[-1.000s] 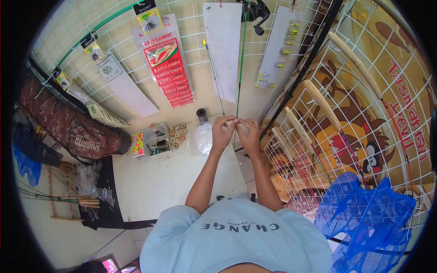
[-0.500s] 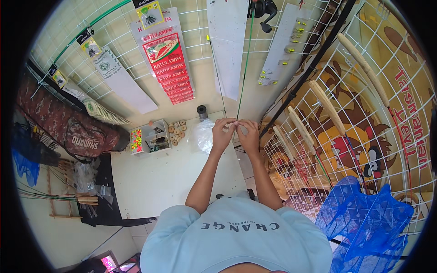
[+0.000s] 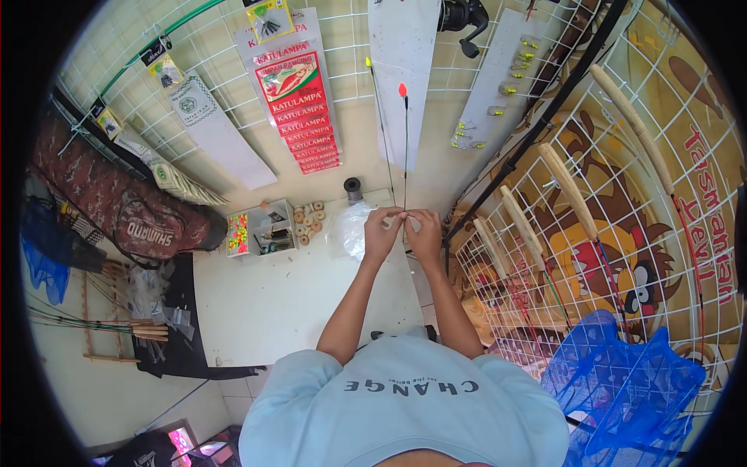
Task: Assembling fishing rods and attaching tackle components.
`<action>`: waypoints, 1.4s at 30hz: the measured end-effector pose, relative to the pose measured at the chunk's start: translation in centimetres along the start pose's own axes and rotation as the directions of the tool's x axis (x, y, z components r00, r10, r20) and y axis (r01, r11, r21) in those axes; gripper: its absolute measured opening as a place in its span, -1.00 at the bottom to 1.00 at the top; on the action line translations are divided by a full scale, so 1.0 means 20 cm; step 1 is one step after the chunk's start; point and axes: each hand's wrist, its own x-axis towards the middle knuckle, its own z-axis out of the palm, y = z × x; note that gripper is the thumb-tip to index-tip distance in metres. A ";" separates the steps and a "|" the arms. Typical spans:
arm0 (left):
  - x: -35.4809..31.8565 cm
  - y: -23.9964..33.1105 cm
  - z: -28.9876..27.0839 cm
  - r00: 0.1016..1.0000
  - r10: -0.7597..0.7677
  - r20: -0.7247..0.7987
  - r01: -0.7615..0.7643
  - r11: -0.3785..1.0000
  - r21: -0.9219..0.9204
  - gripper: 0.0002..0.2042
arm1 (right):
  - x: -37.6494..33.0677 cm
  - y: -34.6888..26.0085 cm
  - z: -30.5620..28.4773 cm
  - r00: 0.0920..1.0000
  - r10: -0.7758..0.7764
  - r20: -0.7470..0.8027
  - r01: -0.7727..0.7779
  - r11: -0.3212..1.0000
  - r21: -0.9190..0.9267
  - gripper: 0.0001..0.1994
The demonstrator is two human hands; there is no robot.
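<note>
My left hand (image 3: 383, 231) and my right hand (image 3: 426, 232) meet at the far edge of a white table (image 3: 288, 303). Together they pinch the lower end of a thin fishing float (image 3: 405, 148), a dark stem with a red-orange tip that stands upright between my fingertips. A crumpled clear plastic bag (image 3: 348, 230) lies just left of my left hand. What my fingertips do at the stem's base is hidden by the fingers.
On the table's far side sit a small tray of tackle (image 3: 269, 230), round wooden spools (image 3: 310, 220) and a dark line spool (image 3: 353, 187). Wire grids with hanging packets (image 3: 299, 109) cover the wall. Fishing rods (image 3: 568, 187) lean at the right above a blue net (image 3: 638, 389). A camouflage bag (image 3: 124, 206) lies at the left.
Both hands stay together on the float at the table's far edge. The view has shifted slightly; nothing else visibly moved.
</note>
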 end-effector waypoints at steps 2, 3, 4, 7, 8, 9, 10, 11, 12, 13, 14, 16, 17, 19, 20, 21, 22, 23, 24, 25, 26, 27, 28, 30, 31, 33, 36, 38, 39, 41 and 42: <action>0.01 0.00 -0.01 1.000 0.007 -0.017 -0.007 1.000 -0.007 -0.83 | 0.01 -0.01 0.00 1.000 -0.001 0.006 0.001 1.000 0.001 -0.87; 0.02 0.00 -0.01 0.999 0.022 -0.029 -0.022 1.000 -0.008 -0.83 | 0.02 -0.02 0.00 1.000 -0.022 -0.006 0.022 0.999 0.026 -0.88; 0.03 0.01 -0.01 0.999 0.023 -0.028 -0.023 1.000 -0.008 -0.83 | 0.03 -0.02 0.00 0.999 -0.041 -0.021 0.042 0.998 0.049 -0.88; 0.04 0.04 -0.01 0.999 0.051 -0.019 -0.052 0.999 -0.012 -0.85 | 0.04 0.00 0.01 1.000 -0.002 -0.029 0.005 0.994 0.107 -0.88; 0.04 0.04 -0.01 0.999 0.039 -0.018 -0.040 0.999 -0.022 -0.86 | 0.04 -0.01 0.01 0.998 -0.045 -0.035 0.047 0.998 0.052 -0.87; 0.05 0.05 0.00 0.998 0.049 -0.029 -0.050 0.998 -0.042 -0.86 | 0.04 -0.01 0.00 0.997 -0.068 -0.048 0.070 0.997 0.039 -0.87; 0.05 0.05 0.00 0.998 0.057 -0.039 -0.059 0.996 -0.061 -0.86 | 0.04 -0.04 -0.02 0.994 -0.090 -0.058 0.092 0.995 0.025 -0.86; 0.05 0.05 0.00 0.998 0.054 -0.040 -0.057 0.997 -0.061 -0.86 | 0.05 -0.05 -0.03 0.994 -0.089 -0.056 0.091 0.996 0.025 -0.86; 0.06 0.06 0.00 0.998 0.053 -0.042 -0.056 0.996 -0.066 -0.86 | 0.06 -0.07 -0.04 0.995 -0.088 -0.036 0.088 0.996 0.002 -0.86; 0.07 0.05 0.00 0.998 0.053 -0.041 -0.056 0.996 -0.072 -0.86 | 0.06 -0.07 -0.04 0.996 -0.086 -0.019 0.085 0.996 -0.022 -0.86; 0.06 0.05 0.01 0.998 0.052 -0.040 -0.055 0.996 -0.072 -0.86 | 0.06 -0.06 -0.04 0.996 -0.084 -0.018 0.084 0.996 -0.022 -0.86; 0.07 0.04 0.02 0.998 0.053 -0.032 -0.055 0.997 -0.050 -0.85 | 0.06 -0.05 -0.03 0.997 -0.080 -0.001 0.080 0.996 -0.036 -0.85; 0.07 0.03 0.03 0.998 0.049 -0.036 -0.052 0.996 -0.075 -0.85 | 0.05 -0.03 -0.02 0.997 -0.081 -0.003 0.081 0.996 -0.036 -0.85; 0.06 0.02 0.03 0.999 0.038 -0.033 -0.041 0.995 -0.089 -0.85 | 0.04 -0.01 0.02 0.995 -0.083 -0.058 0.081 0.996 -0.023 -0.84; 0.06 0.02 0.03 0.999 0.039 -0.034 -0.042 0.995 -0.087 -0.85 | 0.04 -0.01 0.02 0.995 -0.083 -0.058 0.082 0.996 -0.022 -0.84; 0.07 0.01 0.03 0.998 0.034 -0.051 -0.039 0.996 -0.082 -0.86 | 0.05 -0.01 0.02 0.995 -0.086 -0.043 0.085 0.996 -0.031 -0.85; 0.07 0.02 0.03 0.997 0.030 -0.068 -0.035 0.996 -0.078 -0.86 | 0.06 -0.02 0.02 0.996 -0.089 -0.028 0.088 0.995 -0.041 -0.85; 0.07 0.02 0.03 0.997 0.030 -0.068 -0.035 0.996 -0.077 -0.86 | 0.06 -0.03 0.02 0.996 -0.089 -0.028 0.088 0.995 -0.040 -0.85; 0.08 0.02 0.02 0.997 0.030 -0.065 -0.035 0.996 -0.078 -0.86 | 0.07 -0.04 0.02 0.993 -0.109 -0.042 0.106 0.993 -0.057 -0.85; 0.09 0.03 0.01 0.998 0.030 -0.063 -0.035 0.996 -0.078 -0.86 | 0.08 -0.04 0.02 0.990 -0.130 -0.055 0.126 0.989 -0.073 -0.85; 0.09 0.03 0.01 0.998 0.012 -0.063 -0.017 0.997 -0.075 -0.87 | 0.08 -0.05 0.02 0.987 -0.137 -0.080 0.131 0.989 -0.071 -0.86; 0.09 0.04 0.01 0.998 0.016 -0.065 -0.021 0.996 -0.084 -0.87 | 0.09 -0.06 0.02 0.987 -0.145 -0.068 0.140 0.987 -0.078 -0.86; 0.09 0.04 0.01 0.998 0.020 -0.065 -0.026 0.995 -0.093 -0.87 | 0.09 -0.07 0.00 0.987 -0.152 -0.056 0.147 0.986 -0.084 -0.86; 0.10 0.03 0.00 0.998 0.010 -0.065 -0.016 0.996 -0.093 -0.86 | 0.09 -0.06 0.02 0.986 -0.157 -0.049 0.153 0.985 -0.085 -0.85; 0.10 0.02 -0.01 0.999 0.012 -0.053 -0.015 0.998 -0.061 -0.85 | 0.09 -0.05 0.03 0.987 -0.156 -0.040 0.151 0.983 -0.103 -0.85; 0.09 0.01 0.00 1.000 0.001 -0.026 -0.002 1.000 -0.022 -0.81 | 0.08 -0.03 0.05 0.991 -0.131 -0.022 0.128 0.985 -0.116 -0.85; 0.09 -0.02 0.00 0.999 0.029 -0.026 -0.029 1.000 0.001 -0.80 | 0.06 -0.01 0.07 0.997 -0.072 0.005 0.072 0.992 -0.103 -0.86; 0.09 -0.04 0.00 0.998 0.051 -0.046 -0.051 0.999 0.011 -0.79 | 0.04 0.02 0.09 0.997 -0.076 0.007 0.077 0.992 -0.102 -0.87; 0.09 -0.05 0.00 0.998 0.039 -0.045 -0.038 0.999 0.017 -0.80 | 0.04 0.03 0.10 0.998 -0.048 0.027 0.050 0.995 -0.088 -0.87; 0.08 -0.06 0.01 0.999 0.014 -0.051 -0.013 1.000 0.017 -0.81 | 0.02 0.06 0.12 0.999 -0.018 0.047 0.021 0.997 -0.076 -0.87; 0.08 -0.06 0.01 0.999 0.014 -0.050 -0.013 1.000 0.016 -0.81 | 0.02 0.07 0.12 0.998 -0.003 0.057 0.007 0.997 -0.075 -0.87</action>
